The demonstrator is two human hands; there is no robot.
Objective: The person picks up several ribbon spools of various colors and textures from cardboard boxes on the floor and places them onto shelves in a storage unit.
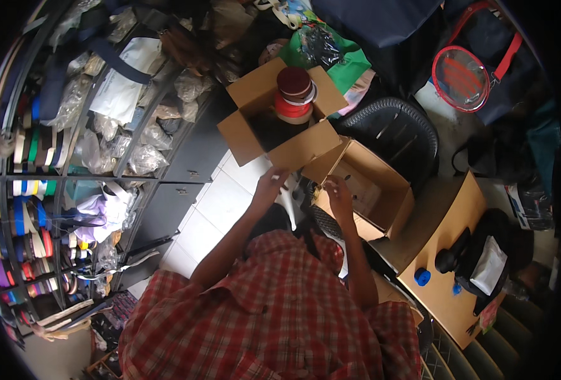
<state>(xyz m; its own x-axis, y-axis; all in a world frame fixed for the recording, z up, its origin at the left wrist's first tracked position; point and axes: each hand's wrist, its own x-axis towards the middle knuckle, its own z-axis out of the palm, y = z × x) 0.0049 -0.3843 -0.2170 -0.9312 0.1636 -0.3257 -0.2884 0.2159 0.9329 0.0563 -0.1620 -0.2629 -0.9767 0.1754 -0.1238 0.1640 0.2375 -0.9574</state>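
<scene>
My left hand (269, 192) is just below the near flap of an open cardboard box (240, 139), its fingers bent and slightly apart. I see nothing held in it, and whether it touches the flap is unclear. My right hand (339, 197) is at the left edge of a second open cardboard box (394, 188), its fingers curled together. Whatever those fingers may hold is too small to make out. Stacked rolls, a dark red one (293, 80) above a bright red one (293, 110), stand in the first box. The second box looks mostly bare inside.
Shelves of ribbon and strap rolls (30, 244) and plastic bags (146, 157) line the left side. Behind the boxes are a black chair (391, 126) and a green bag (350, 63). At right, a wooden board (445, 234) carries a blue roll (422, 276) and dark items.
</scene>
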